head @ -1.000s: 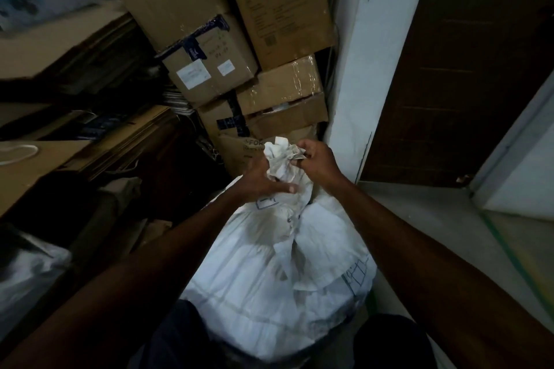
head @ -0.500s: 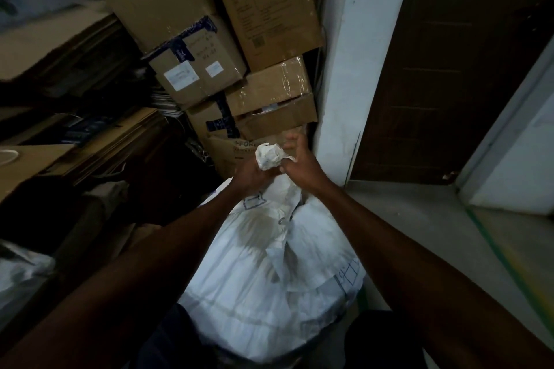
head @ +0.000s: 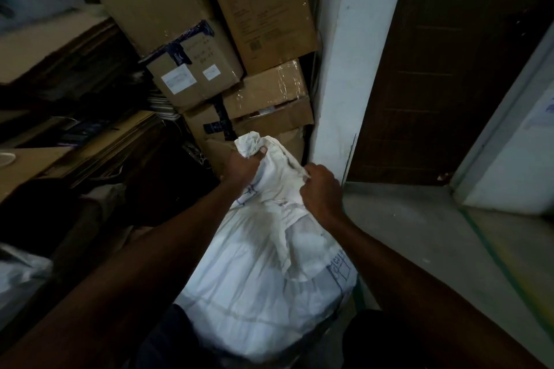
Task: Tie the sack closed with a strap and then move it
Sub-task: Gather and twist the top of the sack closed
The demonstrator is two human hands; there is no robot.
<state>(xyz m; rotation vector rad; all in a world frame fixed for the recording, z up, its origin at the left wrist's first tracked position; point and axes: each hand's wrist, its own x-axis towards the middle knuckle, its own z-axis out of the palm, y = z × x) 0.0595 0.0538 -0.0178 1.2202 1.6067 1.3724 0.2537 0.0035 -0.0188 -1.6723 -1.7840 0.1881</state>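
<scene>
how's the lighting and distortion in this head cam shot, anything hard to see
Head view: dim overall; the white sack is brightest, the left shelving nearly black. Wide-angle bending curves the white pillar and the stacked boxes. The left hand and right hand read as dark shapes.

sack [head: 263,263]: white, blue printed marks | boxes [head: 209,39]: brown, dark tape | door [head: 455,69]: dark brown

Full white sack [head: 263,272] upright on floor (mouth bunched, unstrapped)
</scene>
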